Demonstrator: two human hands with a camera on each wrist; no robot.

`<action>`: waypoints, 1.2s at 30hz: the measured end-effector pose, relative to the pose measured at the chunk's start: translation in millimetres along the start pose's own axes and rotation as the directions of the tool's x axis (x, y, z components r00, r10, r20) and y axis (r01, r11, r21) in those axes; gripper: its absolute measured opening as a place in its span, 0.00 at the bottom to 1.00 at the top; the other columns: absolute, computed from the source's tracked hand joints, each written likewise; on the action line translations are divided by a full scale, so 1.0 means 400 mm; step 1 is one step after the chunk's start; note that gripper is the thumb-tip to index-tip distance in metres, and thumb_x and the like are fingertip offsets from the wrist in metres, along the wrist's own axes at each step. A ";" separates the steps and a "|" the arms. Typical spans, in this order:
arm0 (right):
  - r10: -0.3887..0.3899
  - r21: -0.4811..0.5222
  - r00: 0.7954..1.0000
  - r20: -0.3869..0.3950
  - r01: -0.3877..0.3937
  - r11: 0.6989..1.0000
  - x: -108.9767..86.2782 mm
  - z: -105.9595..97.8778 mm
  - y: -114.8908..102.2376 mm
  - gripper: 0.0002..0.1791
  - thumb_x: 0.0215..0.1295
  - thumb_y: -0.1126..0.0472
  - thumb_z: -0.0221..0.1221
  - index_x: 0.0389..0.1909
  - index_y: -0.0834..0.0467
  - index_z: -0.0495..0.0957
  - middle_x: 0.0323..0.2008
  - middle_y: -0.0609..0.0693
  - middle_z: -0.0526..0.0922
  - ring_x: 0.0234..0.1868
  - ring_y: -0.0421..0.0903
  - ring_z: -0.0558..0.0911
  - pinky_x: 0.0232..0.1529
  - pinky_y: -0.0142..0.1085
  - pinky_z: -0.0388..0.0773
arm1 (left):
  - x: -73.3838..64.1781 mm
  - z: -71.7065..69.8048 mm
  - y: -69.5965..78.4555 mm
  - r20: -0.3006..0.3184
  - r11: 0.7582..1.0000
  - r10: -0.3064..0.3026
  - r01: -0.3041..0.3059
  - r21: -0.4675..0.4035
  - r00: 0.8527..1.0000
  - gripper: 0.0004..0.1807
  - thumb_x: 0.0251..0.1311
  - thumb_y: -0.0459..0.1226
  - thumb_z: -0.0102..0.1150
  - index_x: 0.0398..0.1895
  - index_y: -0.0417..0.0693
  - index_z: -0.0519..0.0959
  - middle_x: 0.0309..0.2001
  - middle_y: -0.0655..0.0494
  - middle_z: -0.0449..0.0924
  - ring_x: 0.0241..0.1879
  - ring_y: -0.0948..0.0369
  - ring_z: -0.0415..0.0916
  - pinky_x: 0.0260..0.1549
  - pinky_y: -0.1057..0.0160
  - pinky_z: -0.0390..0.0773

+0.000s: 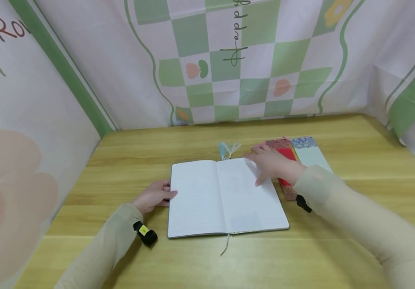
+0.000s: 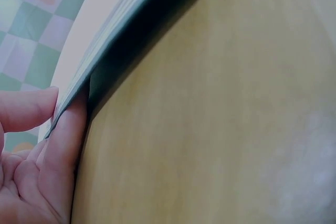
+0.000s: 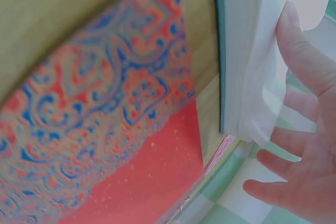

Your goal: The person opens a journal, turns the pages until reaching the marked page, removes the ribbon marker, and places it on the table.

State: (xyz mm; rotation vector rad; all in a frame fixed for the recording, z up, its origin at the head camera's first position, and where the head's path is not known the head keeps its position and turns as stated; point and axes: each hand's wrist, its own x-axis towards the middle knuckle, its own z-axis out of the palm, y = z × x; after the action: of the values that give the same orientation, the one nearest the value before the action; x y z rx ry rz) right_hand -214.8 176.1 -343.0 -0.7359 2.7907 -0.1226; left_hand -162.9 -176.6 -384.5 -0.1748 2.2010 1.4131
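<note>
An open notebook [image 1: 196,200] with blank-looking pages and a dark cover lies on the wooden table. My left hand [image 1: 155,196] pinches its left edge, thumb on the page and fingers beneath the cover, as the left wrist view shows. Over the upper right page is my right hand [image 1: 270,161], its fingers spread and its thumb [image 3: 302,51] against the page. Beneath and beside that hand lies a red patterned bookmark [image 3: 121,87]. A pale bookmark [image 1: 310,154] with a blue floral end lies further right, partly hidden by the sleeve.
Past the notebook's top edge stick out a light blue tassel [image 1: 222,151] and a white tassel [image 1: 232,149]. A thin ribbon [image 1: 226,245] hangs from the bottom of the spine. Behind the table [image 1: 193,265] hangs a green-and-white checked cloth [image 1: 225,80].
</note>
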 end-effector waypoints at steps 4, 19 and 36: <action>-0.073 -0.011 0.995 -0.067 0.072 0.997 -0.016 0.002 -0.009 0.45 0.43 0.53 0.74 0.63 0.63 0.67 0.65 0.69 0.63 0.68 0.68 0.57 0.65 0.60 0.55 | 0.001 -0.001 0.000 0.013 1.000 0.008 -0.008 0.004 1.000 0.23 0.67 0.35 0.52 0.63 0.35 0.64 0.44 0.49 0.73 0.39 0.61 0.73 0.38 0.64 0.79; -0.108 0.194 0.992 -0.070 0.120 0.974 -0.078 0.010 -0.033 0.33 0.55 0.59 0.68 0.62 0.62 0.70 0.60 0.61 0.73 0.61 0.60 0.70 0.58 0.53 0.70 | 0.000 -0.003 0.001 0.029 0.999 0.032 -0.032 0.000 0.999 0.19 0.67 0.34 0.52 0.58 0.36 0.68 0.37 0.53 0.75 0.35 0.63 0.73 0.34 0.66 0.78; -0.155 0.548 0.988 -0.013 0.137 0.825 -0.136 -0.012 -0.055 0.23 0.63 0.61 0.60 0.59 0.53 0.72 0.61 0.58 0.71 0.56 0.55 0.76 0.48 0.43 0.79 | -0.001 -0.001 0.001 0.019 0.999 0.034 -0.034 0.001 0.999 0.21 0.66 0.34 0.52 0.60 0.34 0.66 0.40 0.52 0.74 0.36 0.63 0.72 0.34 0.66 0.78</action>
State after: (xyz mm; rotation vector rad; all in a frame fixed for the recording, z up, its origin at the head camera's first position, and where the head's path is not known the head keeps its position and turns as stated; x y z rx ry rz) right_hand -160.0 184.0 -323.2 -0.7790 2.4597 -0.8906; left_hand -162.9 -176.8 -383.9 -0.1232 2.1994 1.4255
